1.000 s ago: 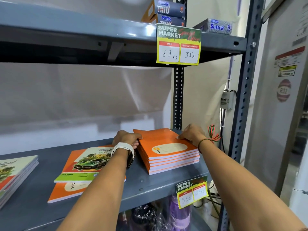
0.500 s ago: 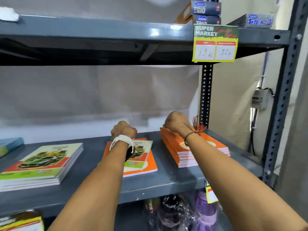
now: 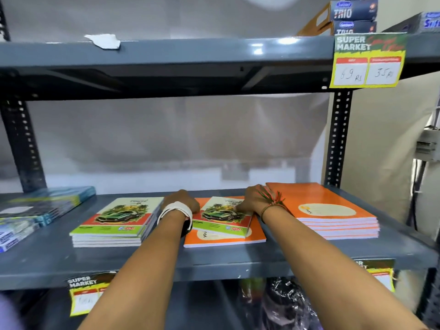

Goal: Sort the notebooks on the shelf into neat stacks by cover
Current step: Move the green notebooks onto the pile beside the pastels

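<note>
Both hands are working on the small mixed pile in the middle of the grey metal shelf [image 3: 214,265], where a car-cover notebook [image 3: 222,216] is lying askew on top of a single orange notebook [image 3: 226,239]. The left hand [image 3: 183,202] is resting at the car-cover notebook's left edge and the right hand [image 3: 252,200] is touching its upper right part; the fingers of both are turning away from the camera and are largely hidden behind knuckles and wrists, so I cannot tell whether either hand is gripping the cover or only pressing on it. The step in hand is, by my reading, separating this pair: the car-cover stack [image 3: 116,220] is sitting just to the left, and the orange stack [image 3: 331,210] is sitting just to the right, so the next move is probably calling for lifting the top notebook clear and squaring it onto the left stack, then sliding the orange one over to the right stack. At the far left, a blue-covered stack [image 3: 45,206] is running out of the picture and its cover design is too blurred to read. The price tags [image 3: 367,60] are blurred too, and the lower shelf's contents are mostly hidden by the forearms.
</note>
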`<state>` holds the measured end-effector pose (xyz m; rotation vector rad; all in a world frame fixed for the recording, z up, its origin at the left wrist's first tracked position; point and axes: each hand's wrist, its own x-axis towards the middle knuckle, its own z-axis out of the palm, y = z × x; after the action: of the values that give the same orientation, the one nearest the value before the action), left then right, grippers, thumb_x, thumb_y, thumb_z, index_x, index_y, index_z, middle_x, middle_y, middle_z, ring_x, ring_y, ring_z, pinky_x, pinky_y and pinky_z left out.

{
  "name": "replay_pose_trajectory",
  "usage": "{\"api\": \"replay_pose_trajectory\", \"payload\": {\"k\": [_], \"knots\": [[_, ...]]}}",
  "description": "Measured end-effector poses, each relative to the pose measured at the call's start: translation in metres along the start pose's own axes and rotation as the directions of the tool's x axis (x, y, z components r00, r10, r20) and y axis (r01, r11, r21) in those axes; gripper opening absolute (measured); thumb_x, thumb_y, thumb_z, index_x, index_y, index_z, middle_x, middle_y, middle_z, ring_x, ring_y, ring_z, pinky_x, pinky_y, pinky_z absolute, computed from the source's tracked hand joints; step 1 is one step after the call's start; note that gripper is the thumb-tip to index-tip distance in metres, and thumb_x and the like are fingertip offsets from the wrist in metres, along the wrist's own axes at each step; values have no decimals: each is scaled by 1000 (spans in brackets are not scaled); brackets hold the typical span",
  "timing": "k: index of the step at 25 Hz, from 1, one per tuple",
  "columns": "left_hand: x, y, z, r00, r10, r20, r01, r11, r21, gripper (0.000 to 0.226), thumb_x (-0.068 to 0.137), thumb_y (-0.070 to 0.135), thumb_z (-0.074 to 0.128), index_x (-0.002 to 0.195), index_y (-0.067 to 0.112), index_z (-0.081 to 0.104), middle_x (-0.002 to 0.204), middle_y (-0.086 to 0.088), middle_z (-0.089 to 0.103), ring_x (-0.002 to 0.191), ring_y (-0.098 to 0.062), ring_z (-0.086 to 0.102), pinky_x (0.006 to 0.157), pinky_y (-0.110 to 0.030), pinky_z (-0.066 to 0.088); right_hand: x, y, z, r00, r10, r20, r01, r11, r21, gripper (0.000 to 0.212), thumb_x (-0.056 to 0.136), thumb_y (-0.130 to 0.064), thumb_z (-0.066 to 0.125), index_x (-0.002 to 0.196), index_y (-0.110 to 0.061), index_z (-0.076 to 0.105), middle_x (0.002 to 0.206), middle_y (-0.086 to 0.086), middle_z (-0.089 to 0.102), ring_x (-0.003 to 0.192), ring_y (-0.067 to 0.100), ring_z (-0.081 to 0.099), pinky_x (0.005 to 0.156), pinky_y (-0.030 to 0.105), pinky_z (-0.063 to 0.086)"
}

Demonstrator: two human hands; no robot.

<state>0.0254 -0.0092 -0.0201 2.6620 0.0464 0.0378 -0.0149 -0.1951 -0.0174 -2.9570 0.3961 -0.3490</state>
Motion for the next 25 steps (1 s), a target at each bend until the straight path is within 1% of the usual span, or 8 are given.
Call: {"api": "replay_pose_trajectory", "payload": {"k": [3, 4, 6, 9, 14, 16, 18, 25], "knots": [[6, -6, 2, 1000, -13, 17, 14, 999, -41, 40, 64, 34, 71, 97, 11, 73, 98, -8, 75, 93, -26, 72, 83, -32, 57, -2, 1, -1, 994, 53, 95, -70, 979, 189, 42, 76, -45, 77, 72, -12, 51, 96, 3, 67, 79, 19, 54, 47, 23, 34], [7, -7, 3, 1000, -18, 21, 19, 998, -54, 41, 61, 35, 73, 94, 11, 74, 96, -7, 76, 91, -26, 73, 84, -34, 58, -2, 3, -3, 990, 77, 122, -104, 967, 232, 38, 76, -42, 78, 83, -10, 59, 105, 7, 69, 83, 21, 56, 50, 24, 36], [9, -9, 3, 1000, -26, 10, 27, 997, -77, 39, 56, 36, 76, 87, 12, 76, 92, -6, 77, 88, -26, 73, 83, -37, 59, -5, 6, -9, 980, 128, 155, -169, 941, 294, 52, 77, -37, 79, 114, -4, 60, 122, 11, 65, 102, 24, 63, 55, 24, 40], [7, -9, 2, 1000, -20, -5, 20, 998, -52, 34, 60, 36, 78, 84, 12, 74, 90, -7, 76, 88, -28, 73, 83, -39, 58, -5, 12, -10, 962, 204, 180, -258, 895, 363, 67, 77, -30, 81, 130, -4, 50, 132, 12, 59, 118, 27, 60, 67, 27, 49], [3, -9, 1, 998, -32, -47, 31, 999, -31, 32, 68, 28, 74, 95, 11, 75, 95, -9, 76, 92, -30, 72, 84, -40, 58, 2, 4, -2, 955, 232, 184, -293, 825, 483, 57, 67, -11, 82, 117, -9, 55, 125, 15, 62, 113, 33, 61, 92, 37, 55], [0, -8, 0, 994, -16, -104, 15, 1000, -4, 28, 75, 23, 70, 99, 9, 73, 100, -10, 74, 96, -31, 69, 84, -38, 56, 0, -4, 0, 973, 188, 135, -226, 903, 366, 47, 73, -16, 77, 116, -10, 57, 122, 11, 63, 114, 32, 61, 94, 34, 52], [1, -7, 2, 989, -5, -146, 11, 999, 41, 30, 79, 21, 67, 106, 9, 70, 109, -11, 71, 104, -33, 66, 84, -36, 54, 0, -12, 1, 988, 153, 27, -155, 951, 267, 36, 76, -20, 73, 110, -10, 63, 117, 11, 68, 110, 31, 64, 89, 32, 52], [1, -13, -3, 997, -18, -81, 23, 998, 62, 52, 72, 46, 72, 112, 14, 65, 120, -7, 66, 114, -31, 60, 90, -36, 52, -1, -26, 6, 992, 118, 53, -129, 946, 299, 34, 85, -19, 69, 114, -2, 64, 122, 16, 66, 112, 30, 63, 70, 24, 42]]}}
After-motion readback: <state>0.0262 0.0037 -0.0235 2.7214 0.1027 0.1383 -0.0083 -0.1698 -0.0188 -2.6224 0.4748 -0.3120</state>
